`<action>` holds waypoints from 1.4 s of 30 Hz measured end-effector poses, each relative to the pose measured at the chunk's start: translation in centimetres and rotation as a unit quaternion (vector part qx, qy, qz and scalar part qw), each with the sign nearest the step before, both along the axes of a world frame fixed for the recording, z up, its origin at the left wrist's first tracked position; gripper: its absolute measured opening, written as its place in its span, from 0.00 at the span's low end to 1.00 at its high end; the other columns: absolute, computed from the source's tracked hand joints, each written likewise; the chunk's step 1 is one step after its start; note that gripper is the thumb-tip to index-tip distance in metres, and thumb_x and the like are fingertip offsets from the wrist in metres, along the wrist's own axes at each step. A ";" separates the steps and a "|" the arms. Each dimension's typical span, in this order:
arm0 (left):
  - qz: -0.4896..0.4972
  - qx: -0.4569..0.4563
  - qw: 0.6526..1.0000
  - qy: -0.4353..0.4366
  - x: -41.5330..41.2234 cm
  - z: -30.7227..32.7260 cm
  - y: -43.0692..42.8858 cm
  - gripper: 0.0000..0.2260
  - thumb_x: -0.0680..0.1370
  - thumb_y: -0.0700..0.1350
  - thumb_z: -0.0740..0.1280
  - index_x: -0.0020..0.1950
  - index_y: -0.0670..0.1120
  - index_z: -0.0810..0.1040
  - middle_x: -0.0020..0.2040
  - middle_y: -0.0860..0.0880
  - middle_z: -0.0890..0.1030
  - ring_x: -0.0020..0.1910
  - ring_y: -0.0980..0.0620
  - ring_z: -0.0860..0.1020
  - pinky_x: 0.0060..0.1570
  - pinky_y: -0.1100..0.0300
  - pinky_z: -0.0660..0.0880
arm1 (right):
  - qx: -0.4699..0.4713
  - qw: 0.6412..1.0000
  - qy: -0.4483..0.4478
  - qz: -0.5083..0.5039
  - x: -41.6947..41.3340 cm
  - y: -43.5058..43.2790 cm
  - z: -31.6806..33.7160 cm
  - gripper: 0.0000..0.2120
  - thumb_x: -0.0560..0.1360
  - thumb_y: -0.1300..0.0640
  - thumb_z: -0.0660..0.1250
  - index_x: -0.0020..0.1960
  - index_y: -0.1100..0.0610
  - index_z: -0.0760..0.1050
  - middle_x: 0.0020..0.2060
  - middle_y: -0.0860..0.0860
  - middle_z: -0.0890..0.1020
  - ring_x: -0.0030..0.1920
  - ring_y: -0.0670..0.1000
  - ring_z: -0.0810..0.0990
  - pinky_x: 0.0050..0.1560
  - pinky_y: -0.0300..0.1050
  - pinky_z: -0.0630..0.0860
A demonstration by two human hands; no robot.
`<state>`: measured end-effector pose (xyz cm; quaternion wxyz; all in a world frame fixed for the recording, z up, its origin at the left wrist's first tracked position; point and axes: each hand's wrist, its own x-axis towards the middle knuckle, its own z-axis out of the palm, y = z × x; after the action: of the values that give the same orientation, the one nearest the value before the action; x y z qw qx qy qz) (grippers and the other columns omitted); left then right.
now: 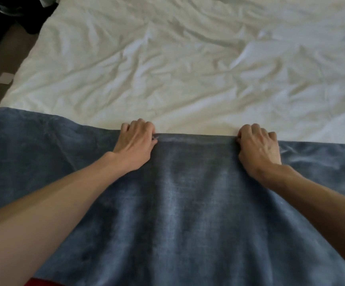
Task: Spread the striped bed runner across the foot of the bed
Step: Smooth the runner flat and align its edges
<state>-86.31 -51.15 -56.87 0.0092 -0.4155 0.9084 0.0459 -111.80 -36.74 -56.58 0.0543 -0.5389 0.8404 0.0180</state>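
Head view: blue-grey bed runner (188, 203) draped over the near end of the bed (188, 69), far edge meeting rumpled white sheet. Left hand (135, 144) and right hand (258, 147), well apart, fingers curled shut, gripping that far edge. Floor (0, 62) visible beyond the bed's left side.

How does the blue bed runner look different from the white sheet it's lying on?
The bed runner is dusky blue with soft lengthwise streaks; the sheet is plain white. The bed runner lies fairly smooth, in long shallow folds, pulled taut between the left hand and the right hand; the sheet is creased all over and untouched. The bed runner covers only the near strip of the bed, the sheet the rest. Both are soft fabric lying flat.
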 end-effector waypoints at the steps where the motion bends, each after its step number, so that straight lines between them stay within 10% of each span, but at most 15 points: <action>1: 0.018 -0.008 1.000 -0.022 0.0 -0.2 0.2 0.10 0.79 0.49 0.61 0.55 0.45 0.69 0.52 0.45 0.71 0.51 0.45 0.70 0.57 0.49 0.63 | -0.003 1.000 0.006 -0.004 0.3 0.2 -0.3 0.08 0.76 0.61 0.59 0.54 0.60 0.68 0.51 0.59 0.73 0.50 0.59 0.71 0.56 0.53 0.66; 5: -0.033 -0.012 0.999 -0.020 -0.6 -0.6 2.7 0.29 0.79 0.58 0.51 0.75 0.44 0.53 0.75 0.40 0.51 0.75 0.41 0.50 0.72 0.41 0.42 | -0.029 0.999 -0.022 0.019 2.4 1.6 -1.2 0.28 0.79 0.43 0.49 0.74 0.57 0.53 0.74 0.64 0.53 0.75 0.63 0.49 0.74 0.58 0.41; 10: -0.069 0.047 0.991 -0.108 -0.5 -2.6 5.6 0.33 0.76 0.65 0.37 0.74 0.49 0.30 0.74 0.42 0.29 0.73 0.45 0.29 0.71 0.39 0.36 | 0.021 0.998 -0.055 0.032 4.9 2.9 -3.4 0.36 0.77 0.36 0.39 0.77 0.56 0.40 0.75 0.60 0.39 0.75 0.59 0.37 0.74 0.56 0.38; 17: -0.046 0.045 0.996 -0.054 -0.6 -1.4 6.4 0.31 0.77 0.62 0.41 0.76 0.50 0.38 0.76 0.43 0.33 0.74 0.45 0.32 0.71 0.39 0.36 | 0.002 0.996 -0.080 0.046 5.4 3.6 -3.0 0.36 0.76 0.36 0.41 0.76 0.55 0.38 0.75 0.59 0.38 0.75 0.58 0.36 0.73 0.54 0.37; 26: -0.036 0.032 0.999 0.022 5.6 1.7 11.3 0.25 0.78 0.54 0.54 0.71 0.43 0.65 0.73 0.41 0.63 0.72 0.43 0.60 0.69 0.46 0.56 | -0.013 0.990 -0.117 0.083 11.8 8.8 -0.3 0.32 0.78 0.43 0.52 0.76 0.58 0.51 0.76 0.61 0.48 0.76 0.59 0.45 0.74 0.52 0.43; 42: -0.013 0.027 0.999 -0.026 26.2 2.5 13.3 0.28 0.79 0.55 0.57 0.76 0.46 0.56 0.77 0.41 0.54 0.75 0.44 0.53 0.70 0.47 0.54 | -0.042 0.987 -0.108 0.107 32.9 11.0 1.9 0.28 0.77 0.47 0.59 0.73 0.59 0.61 0.74 0.61 0.59 0.75 0.58 0.56 0.74 0.53 0.48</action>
<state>-60.12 -37.80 -54.39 0.0444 -0.4044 0.9115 0.0598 -78.94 -25.70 -54.73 0.1198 -0.6265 0.7670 -0.0697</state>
